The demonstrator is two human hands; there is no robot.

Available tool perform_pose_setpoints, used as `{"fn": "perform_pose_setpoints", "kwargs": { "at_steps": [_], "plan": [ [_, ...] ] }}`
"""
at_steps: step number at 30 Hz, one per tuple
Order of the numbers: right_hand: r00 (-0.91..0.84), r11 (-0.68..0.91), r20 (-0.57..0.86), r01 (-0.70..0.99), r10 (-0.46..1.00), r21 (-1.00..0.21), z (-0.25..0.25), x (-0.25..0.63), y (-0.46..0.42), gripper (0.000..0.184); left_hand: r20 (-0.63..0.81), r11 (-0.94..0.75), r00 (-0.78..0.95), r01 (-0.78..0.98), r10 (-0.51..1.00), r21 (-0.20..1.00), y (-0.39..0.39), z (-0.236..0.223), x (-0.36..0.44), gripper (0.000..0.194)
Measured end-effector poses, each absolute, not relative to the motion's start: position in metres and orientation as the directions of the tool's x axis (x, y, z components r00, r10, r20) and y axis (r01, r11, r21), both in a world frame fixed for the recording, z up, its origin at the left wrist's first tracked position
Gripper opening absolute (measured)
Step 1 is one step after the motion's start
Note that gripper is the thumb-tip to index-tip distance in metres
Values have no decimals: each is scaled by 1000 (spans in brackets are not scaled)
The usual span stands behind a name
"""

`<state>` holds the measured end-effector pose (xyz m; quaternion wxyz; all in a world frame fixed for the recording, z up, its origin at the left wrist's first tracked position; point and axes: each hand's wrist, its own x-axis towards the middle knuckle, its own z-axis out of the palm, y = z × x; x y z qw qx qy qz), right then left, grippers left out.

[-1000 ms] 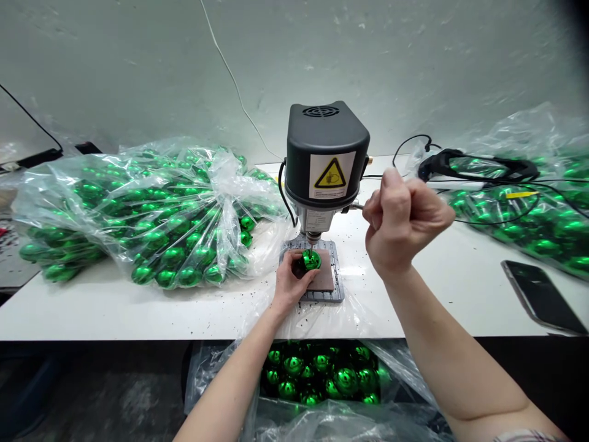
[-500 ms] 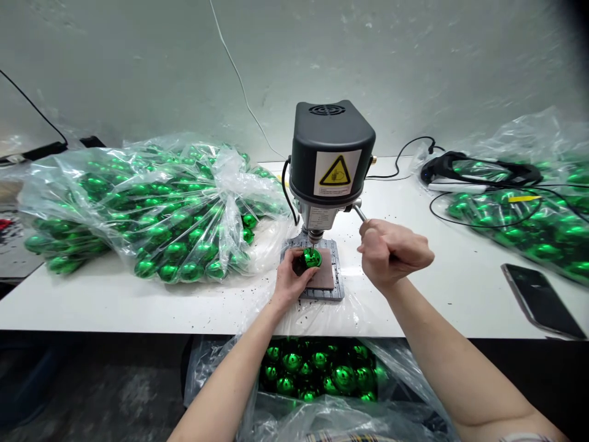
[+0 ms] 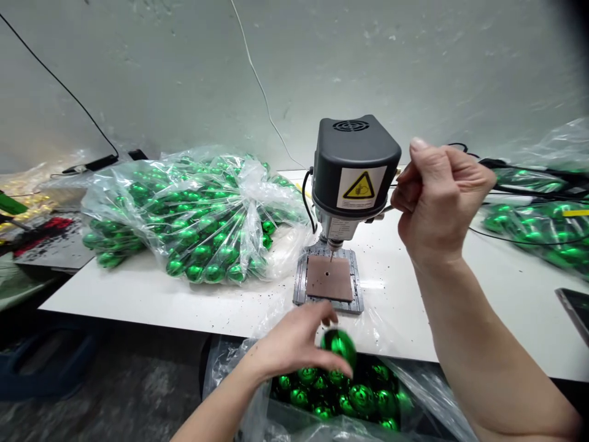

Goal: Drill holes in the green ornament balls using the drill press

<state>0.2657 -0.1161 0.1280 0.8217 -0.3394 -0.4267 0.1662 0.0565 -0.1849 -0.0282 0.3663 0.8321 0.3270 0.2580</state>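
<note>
My left hand point(image 3: 306, 344) is over the front edge of the table, thumb and fingers spread apart. A blurred green bauble point(image 3: 339, 344) shows just past its fingers, partly behind the thumb, over the open box of green baubles point(image 3: 361, 399). My right hand point(image 3: 442, 202) is closed round the end of the drill press lever point(image 3: 387, 210), raised beside the motor housing. The drill press point(image 3: 356, 159) stands upright on the table. Under its bit lies a brown pad point(image 3: 338, 279) with a small hole, on the grey slotted base point(image 3: 300, 282).
A large clear bag of green baubles point(image 3: 197, 227) lies to the left, another bag point(image 3: 543, 230) to the right. A phone point(image 3: 573, 313) is at the right edge. Cables run behind the press. Dark specks lie on the white table point(image 3: 151, 301).
My left hand has moved the bauble from under the drill bit to above the box and its fingers have spread. My right hand has risen with the lever. The view has shifted left.
</note>
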Motion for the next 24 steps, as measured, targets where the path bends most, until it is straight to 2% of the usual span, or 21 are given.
{"fn": "perform_pose_setpoints", "kwargs": {
  "at_steps": [2,4,6,8,10,12,13,15,17,19,20,22,24],
  "plan": [
    [588,726,598,26,545,-687,125,266,-116,38,170,-573,702,390,691,721,-175,-18,42,30],
    [594,736,607,36,528,-676,123,266,-116,38,256,-570,552,527,794,631,-143,-17,36,16],
    [595,737,613,51,519,-674,122,265,-116,37,334,-482,351,705,875,521,-99,-20,36,10],
    [594,731,616,67,517,-679,123,264,-117,38,236,-252,174,899,956,357,-58,-24,39,13],
    [593,727,615,72,519,-683,124,264,-117,38,117,-97,78,981,990,170,-30,-26,40,18],
    [590,726,613,63,526,-684,125,264,-118,39,56,-56,52,996,997,72,-18,-25,36,21],
    [585,725,613,61,531,-686,125,264,-119,39,56,-64,60,995,997,71,-16,-23,34,24],
    [578,722,616,65,535,-689,124,264,-119,40,99,-119,103,979,990,168,-22,-19,28,34],
    [574,716,619,79,536,-694,124,265,-119,40,157,-213,160,874,975,437,-35,-15,26,47],
    [574,719,621,76,534,-690,124,265,-118,39,174,-253,190,577,966,777,-52,-15,29,51],
    [574,725,622,70,533,-686,124,265,-118,39,154,-219,194,376,969,901,-62,-17,33,51],
    [573,739,629,57,526,-671,123,266,-116,38,64,-66,200,2,978,998,-80,-24,43,52],
    [571,744,636,64,519,-665,122,266,-115,39,-48,86,183,-210,982,974,-94,-34,55,54]
  ]
}}
